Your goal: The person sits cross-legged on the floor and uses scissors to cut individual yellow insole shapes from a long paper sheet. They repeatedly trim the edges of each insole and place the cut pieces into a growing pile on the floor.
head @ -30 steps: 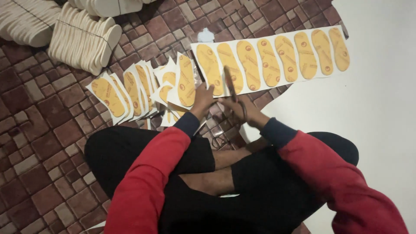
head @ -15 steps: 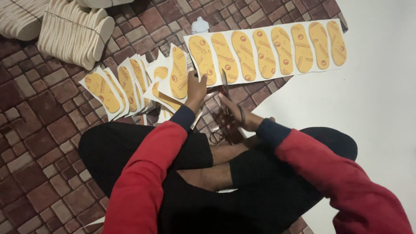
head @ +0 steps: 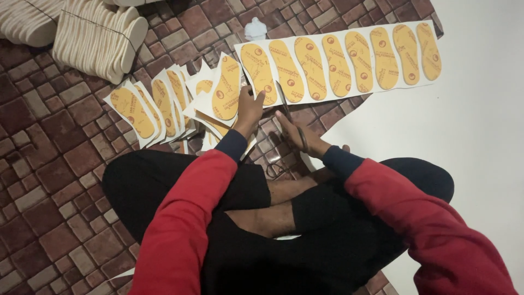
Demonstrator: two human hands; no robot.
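1. The printed sheet (head: 349, 57) is a long white strip bearing a row of yellow insole shapes, flat on the floor across the upper centre and right.
2. The scissors (head: 292, 123), dark-bladed, lie at the strip's lower left edge, centre frame.

floor (head: 49, 180): brown brick-pattern | on it: insole sheet (head: 349, 63), cut insole pieces (head: 158, 106), stacked white soles (head: 98, 38)
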